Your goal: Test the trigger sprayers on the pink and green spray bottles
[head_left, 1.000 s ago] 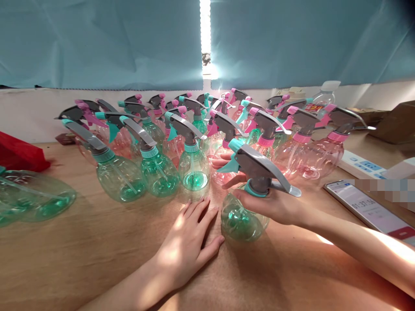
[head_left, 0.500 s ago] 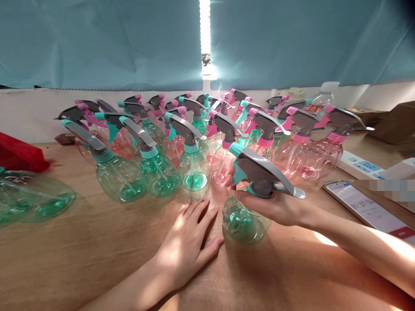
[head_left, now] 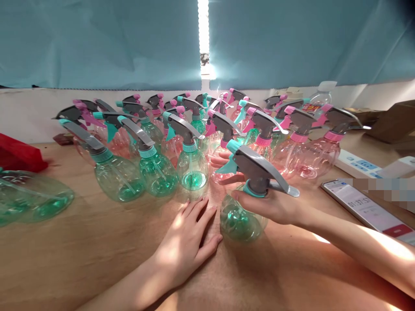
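My left hand (head_left: pixel 184 239) lies flat on the wooden tabletop, fingers stretched and a little spread, holding nothing. To its right stands a clear green spray bottle (head_left: pixel 241 220) with a grey and turquoise trigger head (head_left: pixel 256 166). My right hand (head_left: pixel 272 205) is at the neck of this bottle. Its thumb rests along the near side, while the other fingers stretch out to the left behind the neck and trigger, apart from each other. Just beyond my left fingertips stand more green spray bottles (head_left: pixel 193 170), each with a turquoise collar.
Pink spray bottles (head_left: pixel 316 155) and green ones crowd the back of the table (head_left: pixel 81 259). On the left are lying green bottles (head_left: pixel 35 194) and a red bag (head_left: pixel 19 153). A phone (head_left: pixel 363 209) and a white power strip (head_left: pixel 356 164) lie at the right.
The fingers of my right hand have uncurled from the bottle's neck and trigger and now stretch to the left. My left hand stays flat in place.
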`<state>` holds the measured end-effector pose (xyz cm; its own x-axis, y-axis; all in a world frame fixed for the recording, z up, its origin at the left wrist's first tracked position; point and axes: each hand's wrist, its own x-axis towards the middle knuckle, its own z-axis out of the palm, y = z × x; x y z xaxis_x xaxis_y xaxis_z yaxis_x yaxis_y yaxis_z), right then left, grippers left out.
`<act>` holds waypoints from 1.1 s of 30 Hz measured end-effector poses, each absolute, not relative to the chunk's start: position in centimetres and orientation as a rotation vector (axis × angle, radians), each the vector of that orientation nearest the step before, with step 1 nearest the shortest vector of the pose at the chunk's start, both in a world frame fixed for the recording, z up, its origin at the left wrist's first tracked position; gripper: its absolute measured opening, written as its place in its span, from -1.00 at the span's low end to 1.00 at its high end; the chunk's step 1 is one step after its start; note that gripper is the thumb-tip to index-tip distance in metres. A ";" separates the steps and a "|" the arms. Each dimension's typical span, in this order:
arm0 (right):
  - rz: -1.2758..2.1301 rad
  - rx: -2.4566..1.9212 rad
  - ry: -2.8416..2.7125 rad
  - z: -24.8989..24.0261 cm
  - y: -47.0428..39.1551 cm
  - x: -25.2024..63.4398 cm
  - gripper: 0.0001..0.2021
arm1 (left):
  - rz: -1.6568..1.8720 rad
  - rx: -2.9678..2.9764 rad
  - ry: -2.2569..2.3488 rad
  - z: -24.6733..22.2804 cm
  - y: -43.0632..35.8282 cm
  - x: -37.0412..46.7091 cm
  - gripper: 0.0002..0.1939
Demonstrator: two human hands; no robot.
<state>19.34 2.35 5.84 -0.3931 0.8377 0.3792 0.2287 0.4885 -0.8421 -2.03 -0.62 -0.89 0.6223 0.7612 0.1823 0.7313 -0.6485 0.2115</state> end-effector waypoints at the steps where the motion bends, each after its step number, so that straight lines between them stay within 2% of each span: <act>1: 0.900 -0.882 -1.883 5.9 2.3 19.3 -0.46 | 0.396 2.724 1.255 -0.9 -0.6 -2.0 -0.49; 5: 0.816 -0.901 -1.887 6.1 2.2 19.1 -0.50 | 0.415 2.709 1.254 -1.0 -0.6 -2.0 -0.50; 11: 0.722 -0.997 -1.842 6.5 1.9 18.7 -0.88 | 0.399 2.701 1.255 -0.9 -0.6 -1.9 -0.51; 21: 0.620 -1.072 -1.895 6.4 2.0 18.9 -0.94 | 0.388 2.689 1.255 -0.7 -0.6 -1.9 -0.51; 23: 0.680 -1.064 -1.899 6.3 2.1 18.9 -0.89 | 0.377 2.694 1.256 -0.7 -0.7 -1.9 -0.51; 28: 0.820 -1.039 -1.886 6.2 2.0 19.2 -0.58 | 0.371 2.689 1.258 -0.6 -0.7 -1.8 -0.51; 33: 0.856 -1.022 -1.877 6.2 1.9 19.3 -0.53 | 0.384 2.691 1.263 -0.7 -0.6 -1.9 -0.52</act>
